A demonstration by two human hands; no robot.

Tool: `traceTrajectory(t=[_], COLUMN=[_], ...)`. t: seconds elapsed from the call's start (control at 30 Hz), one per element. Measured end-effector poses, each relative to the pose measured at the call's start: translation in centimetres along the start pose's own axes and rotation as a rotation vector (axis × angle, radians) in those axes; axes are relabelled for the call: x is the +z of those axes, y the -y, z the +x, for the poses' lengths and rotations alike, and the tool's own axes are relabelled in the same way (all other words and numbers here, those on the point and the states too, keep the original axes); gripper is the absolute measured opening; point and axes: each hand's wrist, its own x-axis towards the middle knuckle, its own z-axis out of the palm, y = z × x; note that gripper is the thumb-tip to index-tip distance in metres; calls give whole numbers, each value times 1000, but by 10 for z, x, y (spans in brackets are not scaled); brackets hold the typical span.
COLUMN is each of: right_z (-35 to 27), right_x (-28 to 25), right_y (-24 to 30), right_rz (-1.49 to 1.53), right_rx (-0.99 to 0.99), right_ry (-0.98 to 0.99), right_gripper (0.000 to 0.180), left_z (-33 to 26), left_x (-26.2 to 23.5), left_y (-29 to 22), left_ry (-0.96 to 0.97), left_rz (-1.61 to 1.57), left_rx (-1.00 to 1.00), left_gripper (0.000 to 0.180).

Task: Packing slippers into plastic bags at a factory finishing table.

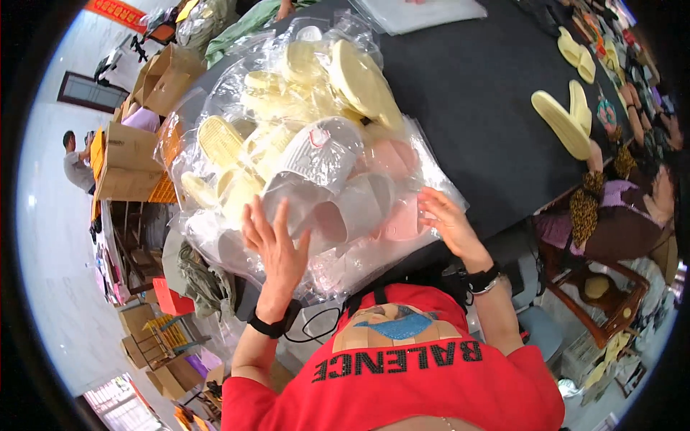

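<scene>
A heap of slippers in clear plastic bags covers the near left part of the dark table. Grey slippers (316,154) lie on top toward me, with pale yellow slippers (363,82) behind and to the left. Pink slippers (400,219) show through the plastic at the heap's right side. My left hand (277,244) is at the near edge of the grey pair, its fingers spread. On the right edge, beside the pink slippers, my right hand (449,221) has its fingers apart and slightly curved. Neither hand visibly grips anything.
Flat clear bags (424,13) lie at the table's far edge. Loose yellow slippers (564,122) are on the dark tabletop (467,100) at the right, near another person's hand (595,156). Cardboard boxes (133,161) stand at the left. A wooden chair (611,309) is at the lower right.
</scene>
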Motion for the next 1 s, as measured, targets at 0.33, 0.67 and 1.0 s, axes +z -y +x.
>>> traceTrajectory(t=[0.33, 0.67, 1.0], right_z=[71, 89, 13], right_x=[15, -4, -118], right_y=[-18, 16, 82], right_rz=[-471, -437, 24], right_rx=[-64, 178, -212], right_ry=[216, 568, 88], right_gripper=[68, 48, 33], left_z=[35, 37, 129], left_x=[37, -43, -8], left_y=[47, -6, -114], left_ry=[214, 202, 522], left_rz=[-66, -271, -910], left_rx=[-169, -340, -79], left_gripper=[67, 41, 46])
